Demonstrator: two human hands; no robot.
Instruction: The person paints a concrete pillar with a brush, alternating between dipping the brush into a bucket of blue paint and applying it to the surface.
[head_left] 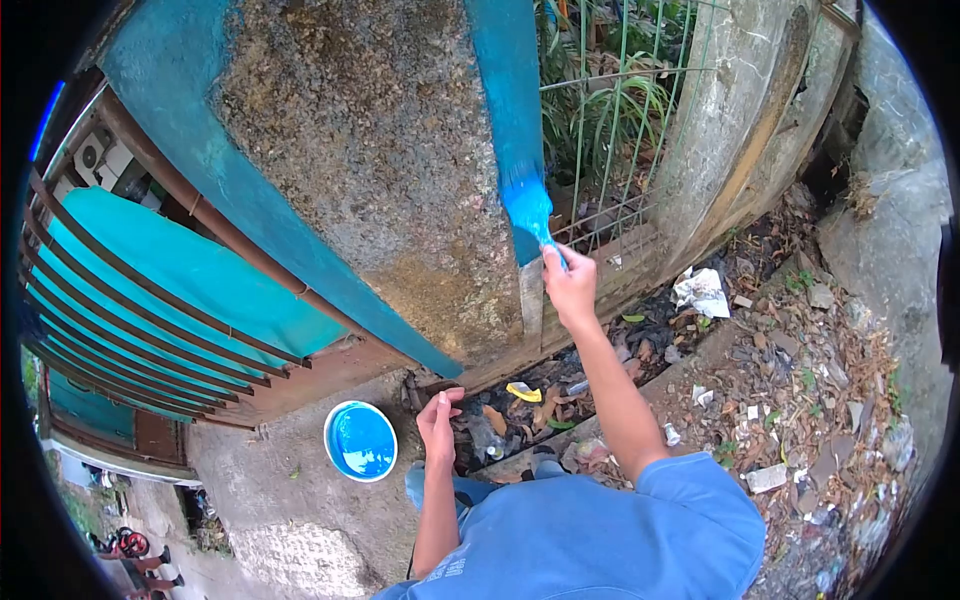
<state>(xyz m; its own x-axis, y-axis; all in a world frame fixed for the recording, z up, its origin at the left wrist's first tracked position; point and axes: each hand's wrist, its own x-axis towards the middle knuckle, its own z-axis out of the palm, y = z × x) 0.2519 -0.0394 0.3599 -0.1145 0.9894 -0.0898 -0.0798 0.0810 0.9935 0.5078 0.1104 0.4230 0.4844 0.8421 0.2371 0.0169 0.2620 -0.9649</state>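
Head view, looking down over a blue-shirted shoulder: the right hand (570,285) is raised at arm's length, its grip closed tight around the handle of a paintbrush (527,208). The fingers wrap the handle so fully that hardly any of it shows. Only the bristles stick out above the knuckles, loaded with bright blue and pressed against the corner of a rough concrete pillar (370,150). A blue stripe (505,80) runs up that corner from the brush to the top of the frame.

The left hand (438,425) hangs lower, near the knee, with its grip loose: fingers half curled, thumb out, holding nothing and touching nothing that I can make out. Just beside it on the ground stands a round paint tub (361,441), white-rimmed, with blue paint inside.

Beyond the pillar's right edge there is a wire fence (610,120) with green plants behind it. At the foot of the pillar lie dry leaves and litter, among them a yellow scrap (523,392) and a crumpled paper (700,292). To the left a teal panel (160,290) sits behind brown bars.

The person's legs are mostly hidden under the shirt. The lens rim blacks out the corners, and the far lower left is too small and bent to read.
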